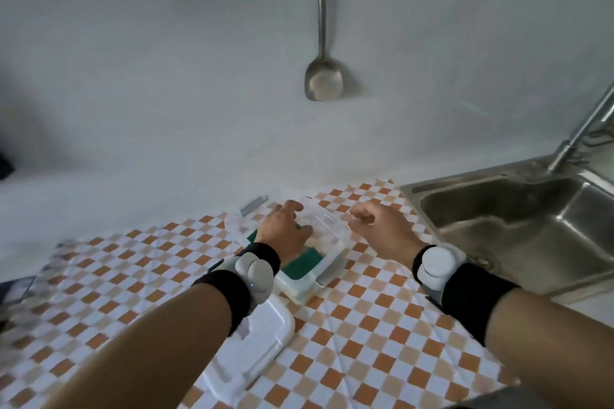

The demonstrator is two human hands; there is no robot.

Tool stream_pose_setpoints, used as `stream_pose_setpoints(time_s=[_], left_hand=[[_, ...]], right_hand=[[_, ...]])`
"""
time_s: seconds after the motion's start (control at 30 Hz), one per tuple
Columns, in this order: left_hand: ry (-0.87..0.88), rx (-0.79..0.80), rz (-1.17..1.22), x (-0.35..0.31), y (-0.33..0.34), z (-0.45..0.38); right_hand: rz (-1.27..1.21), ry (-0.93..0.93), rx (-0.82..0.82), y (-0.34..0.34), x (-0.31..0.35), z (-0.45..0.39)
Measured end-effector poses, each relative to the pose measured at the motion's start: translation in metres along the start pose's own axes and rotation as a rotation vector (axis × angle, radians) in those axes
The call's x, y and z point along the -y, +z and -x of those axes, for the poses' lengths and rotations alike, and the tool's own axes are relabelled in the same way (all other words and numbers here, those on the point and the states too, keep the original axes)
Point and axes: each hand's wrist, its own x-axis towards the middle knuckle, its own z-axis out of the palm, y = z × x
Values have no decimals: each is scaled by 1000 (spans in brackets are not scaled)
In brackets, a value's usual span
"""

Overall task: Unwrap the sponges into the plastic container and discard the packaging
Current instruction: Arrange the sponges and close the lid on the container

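A clear plastic container (335, 236) with grey latches stands on the checkered cloth at mid-frame. A green sponge (300, 264) lies inside it, partly under my wrist. My left hand (285, 227) reaches into the container above the sponge, fingers spread and bent, thumb apart from them. My right hand (378, 226) hovers just right of the container's rim with its fingers loosely curled. Any clear wrapping in either hand is too blurred to make out. The container's white lid (255, 345) lies flat in front of it, under my left forearm.
A steel sink (518, 226) with a faucet (578, 133) lies at the right, next to the orange-and-white checkered cloth (365, 342). A metal spatula (323, 76) hangs on the grey wall behind. A white counter strip runs behind the cloth at the left.
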Motion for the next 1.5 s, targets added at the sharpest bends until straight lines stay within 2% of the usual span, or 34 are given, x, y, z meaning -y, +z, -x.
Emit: stream_pose_setpoints(time_s=[0.37, 0.57, 0.67, 0.83, 1.1, 1.27, 1.4, 1.5], left_hand=[[-369, -134, -68, 55, -11, -7], [-422, -120, -181, 68, -14, -15], [-435, -105, -211, 72, -21, -29], [-417, -106, -200, 71, -26, -54], [-393, -83, -127, 73, -9, -73], [-386, -93, -100, 82, -3, -71], [-445, -105, -57, 96, -2, -54], [-484, -53, -80, 110, 3, -37]], right_hand=[[67, -92, 209, 30, -2, -97], [181, -81, 358, 44, -14, -121], [262, -136, 398, 51, -17, -128], [355, -215, 410, 49, -18, -154], [415, -172, 447, 21, -28, -204], [413, -193, 401, 28, -26, -206], [529, -229, 375, 39, -23, -197], [638, -293, 316, 43, -19, -192]])
